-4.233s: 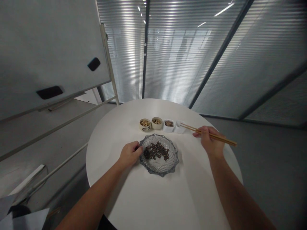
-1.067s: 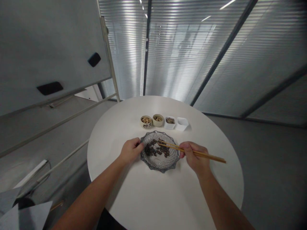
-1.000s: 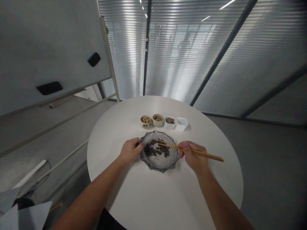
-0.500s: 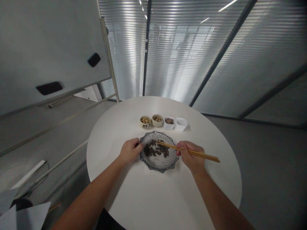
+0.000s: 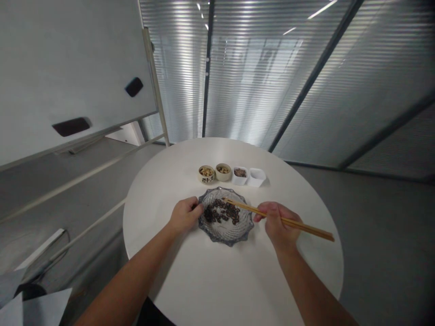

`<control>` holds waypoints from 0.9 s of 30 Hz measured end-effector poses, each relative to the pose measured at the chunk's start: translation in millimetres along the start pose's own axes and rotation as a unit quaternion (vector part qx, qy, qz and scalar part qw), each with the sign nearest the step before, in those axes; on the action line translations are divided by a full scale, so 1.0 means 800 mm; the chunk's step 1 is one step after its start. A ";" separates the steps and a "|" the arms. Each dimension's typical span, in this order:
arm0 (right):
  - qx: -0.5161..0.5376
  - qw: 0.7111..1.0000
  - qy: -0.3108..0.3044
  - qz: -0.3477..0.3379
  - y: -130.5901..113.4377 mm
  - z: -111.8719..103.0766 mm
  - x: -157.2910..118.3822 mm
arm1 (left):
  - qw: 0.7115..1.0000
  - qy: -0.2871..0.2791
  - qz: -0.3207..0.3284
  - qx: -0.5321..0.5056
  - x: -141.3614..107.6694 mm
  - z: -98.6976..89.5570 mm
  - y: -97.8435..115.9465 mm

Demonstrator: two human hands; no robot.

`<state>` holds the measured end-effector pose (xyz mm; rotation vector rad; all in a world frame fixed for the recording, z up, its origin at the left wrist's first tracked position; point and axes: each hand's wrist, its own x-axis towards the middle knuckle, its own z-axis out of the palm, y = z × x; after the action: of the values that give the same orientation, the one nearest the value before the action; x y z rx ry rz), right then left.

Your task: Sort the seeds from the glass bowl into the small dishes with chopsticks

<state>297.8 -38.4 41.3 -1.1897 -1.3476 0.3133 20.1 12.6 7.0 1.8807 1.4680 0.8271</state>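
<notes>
A scalloped clear glass bowl (image 5: 231, 236) holds many small dark seeds or beans (image 5: 220, 211), spread over its left and middle part. My left hand (image 5: 185, 214) is closed on the bowl's left rim. My right hand (image 5: 279, 224), to the right of the bowl, grips a pair of wooden chopsticks (image 5: 307, 227). Their tips lie close together over the far side of the seeds; something small may be between them, but it is too small to tell.
Behind the bowl stand two round beige cups (image 5: 206, 180) with pale nuts or beans, a white square dish (image 5: 240, 181) with brownish bits, and another white dish (image 5: 257, 178). All rest on a round white table (image 5: 220, 280). A whiteboard (image 5: 84, 54) stands left.
My right hand has moved a little to the right with the chopsticks, and their tips have shifted slightly right and drawn up. My left hand keeps its hold on the bowl.
</notes>
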 end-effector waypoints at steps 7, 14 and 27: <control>0.026 0.999 0.045 -0.008 -0.013 0.000 -0.001 | 1.000 -0.003 -0.009 0.005 0.000 -0.002 0.003; -0.052 0.987 0.153 -0.013 -0.004 -0.032 0.035 | 1.000 0.006 -0.008 0.006 0.000 0.000 -0.001; 0.035 0.975 0.197 0.096 0.083 -0.048 0.121 | 1.000 0.000 -0.007 -0.002 0.001 0.001 0.001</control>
<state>386.5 46.5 52.7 -1.2489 -0.8742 0.2433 21.1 13.0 7.2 1.8665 1.4772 0.8237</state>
